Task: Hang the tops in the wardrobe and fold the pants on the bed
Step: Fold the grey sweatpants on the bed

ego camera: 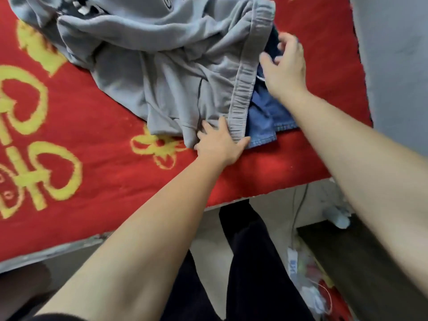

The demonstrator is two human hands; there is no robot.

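Pressing flat w/ L hand (220,142), fingers spread and mostly straight, onto near end of grey pants (176,72) right beside elastic waistband (243,93); nothing curled round the cloth, thumb lying twd blue denim (266,119). Reaching w/ R hand (286,63) at far end of same waistband, fingers loosely bent, thumb held apart from them, up against dark navy garment (275,40); can't tell whether pinching it or only touching, too blurred there.

Head view, rest of it: grey pants rumpled, unfolded, on bed (92,140) w/ red cover & yellow pattern, close to its right near corner; waistband running near-to-far along pants' right side. Blue denim tucked partly under that waistband, near corner sticking out onto the cover. Dark navy garment just beyond denim, also half under waistband. More grey cloth bunched at top left, w/ smth dark & white-marked (76,6) poking out. Below bed edge: person's dark trousers (250,262), pale floor (278,218), dark low furniture (359,251) at right, plastic bags (308,274) & thin cable (298,205) beside it. Grey wall (393,54) upper right.
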